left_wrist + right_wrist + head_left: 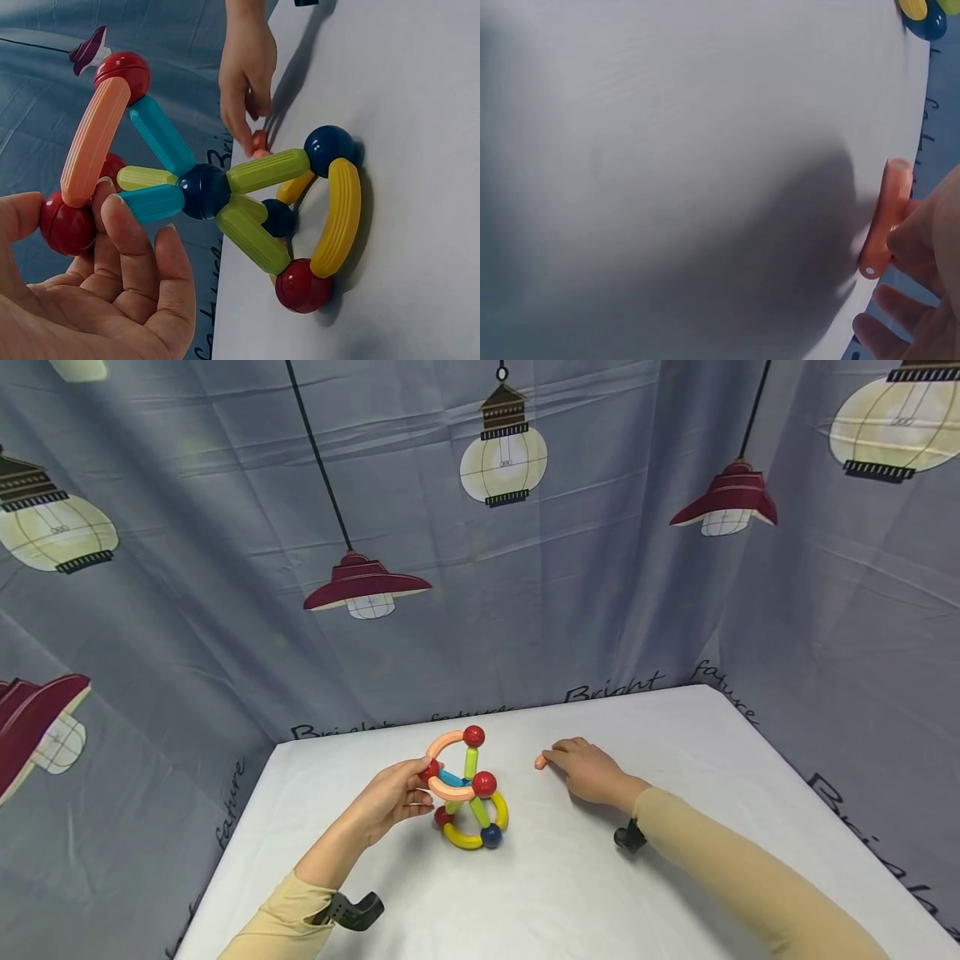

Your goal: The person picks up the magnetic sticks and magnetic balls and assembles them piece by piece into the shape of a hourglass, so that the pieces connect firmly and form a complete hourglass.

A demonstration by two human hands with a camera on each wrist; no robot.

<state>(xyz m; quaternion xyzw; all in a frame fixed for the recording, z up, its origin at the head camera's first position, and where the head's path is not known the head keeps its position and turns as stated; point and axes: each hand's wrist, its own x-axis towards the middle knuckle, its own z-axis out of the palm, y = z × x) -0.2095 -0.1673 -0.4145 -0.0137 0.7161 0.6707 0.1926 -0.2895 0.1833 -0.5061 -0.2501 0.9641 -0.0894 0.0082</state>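
My left hand [384,803] pinches a red ball [66,225] on the side of a magnetic stick-and-ball structure. Its lower ring of curved yellow sticks [339,217] rests on the table. Straight green sticks [268,171] rise from that ring to a dark blue centre ball [204,191]. Above it, blue sticks [161,133] and curved orange sticks [95,142] join more red balls. To the right of the structure, my right hand [592,772] pinches a separate curved orange stick [889,216] at the table surface. Fingers partly cover that stick in the head view.
The white table [570,893] reaches back to a grey-blue curtain [465,643] printed with lamps and lettering. Black wrist devices sit on the left wrist [352,910] and the right wrist [630,836].
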